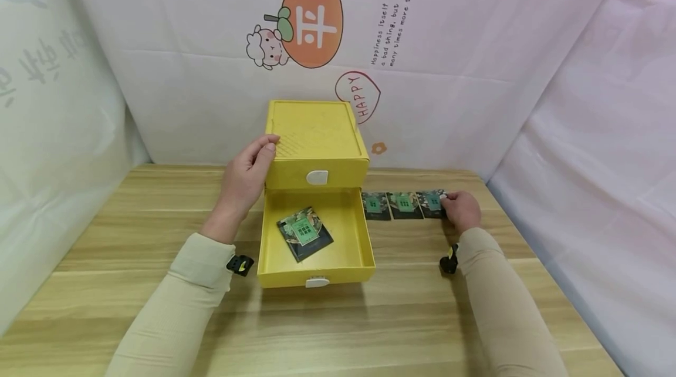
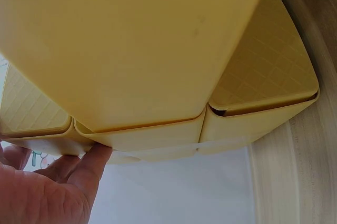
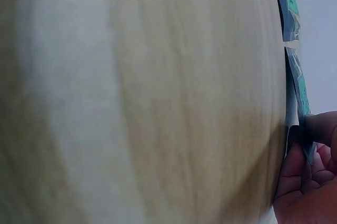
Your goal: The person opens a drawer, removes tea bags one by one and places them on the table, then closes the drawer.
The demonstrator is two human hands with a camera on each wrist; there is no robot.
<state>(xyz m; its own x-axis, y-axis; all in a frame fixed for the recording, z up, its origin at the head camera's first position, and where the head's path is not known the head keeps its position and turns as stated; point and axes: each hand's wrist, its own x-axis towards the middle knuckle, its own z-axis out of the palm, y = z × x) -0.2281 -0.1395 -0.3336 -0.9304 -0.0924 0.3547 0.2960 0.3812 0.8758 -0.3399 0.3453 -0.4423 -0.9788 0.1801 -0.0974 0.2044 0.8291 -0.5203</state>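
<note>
A small yellow drawer cabinet (image 1: 317,130) stands on the table with its lower drawer (image 1: 314,277) pulled out. Inside that drawer lies a dark, flat square packet (image 1: 306,233) with a green label. My left hand (image 1: 245,174) rests against the cabinet's upper left edge, its fingers (image 2: 95,169) touching the yellow side. To the right of the cabinet, similar packets lie in a row: a near one (image 1: 375,205), a middle one (image 1: 405,205) and an end one (image 1: 432,203). My right hand (image 1: 462,211) pinches the outer edge of the end packet between thumb and finger.
The upper drawer (image 1: 287,174) is closed and has a white pull tab. The wooden table (image 1: 406,318) runs back to a printed white cloth (image 1: 449,113), and more cloth hangs on both sides. A small black camera sits at each wrist.
</note>
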